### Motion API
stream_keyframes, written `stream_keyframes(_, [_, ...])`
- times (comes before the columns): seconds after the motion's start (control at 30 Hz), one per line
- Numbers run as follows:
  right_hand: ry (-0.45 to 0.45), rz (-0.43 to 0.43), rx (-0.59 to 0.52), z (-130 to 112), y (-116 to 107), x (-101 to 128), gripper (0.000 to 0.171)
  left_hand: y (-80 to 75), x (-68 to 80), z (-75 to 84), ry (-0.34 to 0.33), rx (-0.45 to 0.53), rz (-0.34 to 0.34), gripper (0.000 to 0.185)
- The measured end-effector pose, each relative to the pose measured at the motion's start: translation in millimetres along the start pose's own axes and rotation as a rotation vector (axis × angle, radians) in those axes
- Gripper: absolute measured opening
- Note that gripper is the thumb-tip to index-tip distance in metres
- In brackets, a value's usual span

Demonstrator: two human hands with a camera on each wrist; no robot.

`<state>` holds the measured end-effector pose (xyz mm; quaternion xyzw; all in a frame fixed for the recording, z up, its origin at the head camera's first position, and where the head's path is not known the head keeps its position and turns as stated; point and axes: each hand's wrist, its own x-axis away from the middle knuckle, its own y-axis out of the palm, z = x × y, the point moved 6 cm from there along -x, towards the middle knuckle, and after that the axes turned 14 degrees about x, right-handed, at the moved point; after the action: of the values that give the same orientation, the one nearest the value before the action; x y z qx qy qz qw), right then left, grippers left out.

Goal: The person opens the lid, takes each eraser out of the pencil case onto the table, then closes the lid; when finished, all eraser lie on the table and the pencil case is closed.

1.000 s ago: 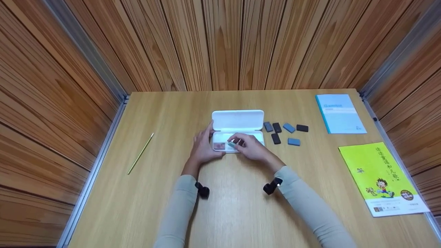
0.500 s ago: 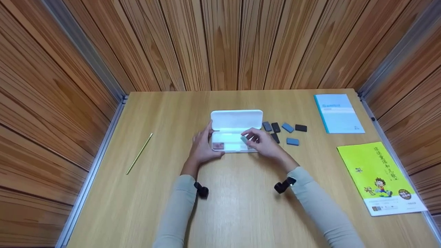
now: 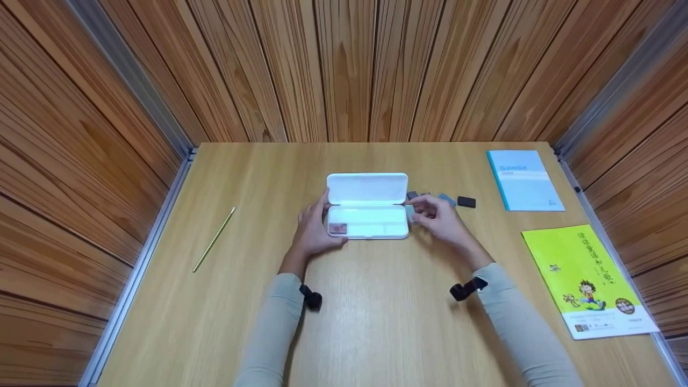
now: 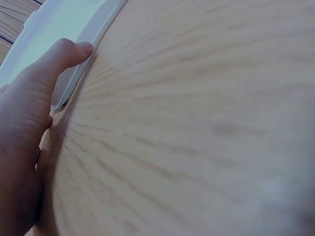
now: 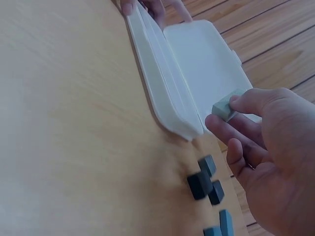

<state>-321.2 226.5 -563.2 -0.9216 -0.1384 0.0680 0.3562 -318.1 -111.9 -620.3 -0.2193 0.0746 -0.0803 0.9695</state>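
Observation:
A white pencil case (image 3: 371,214) lies open on the table, its lid (image 3: 367,188) tipped back. My left hand (image 3: 312,228) holds the case's left end; in the left wrist view its thumb (image 4: 74,53) rests on the front rim. A small reddish piece (image 3: 338,229) sits in the front left compartment. Just past the case's right end, my right hand (image 3: 443,220) pinches a pale green eraser (image 5: 225,107) between thumb and fingertips. In the right wrist view the eraser is raised over the table, overlapping the lid.
Several dark and blue eraser-like blocks, among them a black block (image 3: 466,202), lie right of the case, partly hidden by my right hand. A gold pencil-like stick (image 3: 214,239) lies at left. A blue-white booklet (image 3: 525,180) and a green book (image 3: 588,282) lie at right.
My right hand has lifted the pale green eraser out from over the pencil case's front compartments and carried it right, past the case's end. The left hand keeps its hold.

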Motion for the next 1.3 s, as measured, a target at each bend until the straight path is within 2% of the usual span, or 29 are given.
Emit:
stream_keyframes(0.2, [0.010, 0.041, -0.003, 16.1, -16.8, 9.8, 0.032, -0.9, 0.6, 0.2, 0.032, -0.024, 0.008, 0.137])
stream_keyframes(0.37, [0.021, 0.080, 0.026, 32.9, -33.2, 19.6, 0.033, 0.1, 0.5, 0.0, 0.023, -0.019, 0.006, 0.139])
stream_keyframes(0.77, [0.150, 0.123, 0.013, 82.7, -70.9, 45.0, 0.037, 1.0, -0.2, -2.5, 0.013, -0.014, 0.010, 0.138])
stream_keyframes(1.03, [0.189, 0.131, 0.042, 108.3, -82.4, 55.3, 0.038, 0.7, -0.7, -0.7, 0.025, -0.021, 0.008, 0.137])
stream_keyframes(1.3, [0.208, 0.131, 0.114, 113.7, -84.8, 59.2, 0.038, 1.3, -0.3, -1.3, 0.005, -0.018, 0.004, 0.138])
